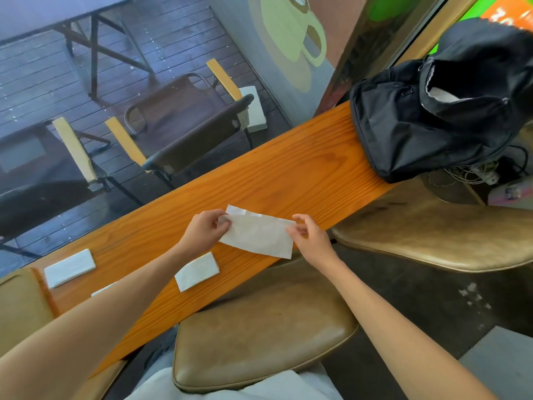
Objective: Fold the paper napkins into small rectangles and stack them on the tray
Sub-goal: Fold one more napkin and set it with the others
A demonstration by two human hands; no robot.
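napkin [257, 237] held between left hand [205, 230] and right hand [312, 239], above counter [288, 174].

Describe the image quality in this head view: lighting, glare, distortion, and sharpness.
Head view: soft, even daylight, with no hard shadows on the wooden counter; the wide-angle lens bends the counter's edges and stretches both forearms; the window glass beyond the counter looks hazy and bluish; the napkin held between the left hand and right hand is sharp, the black backpack slightly softer.
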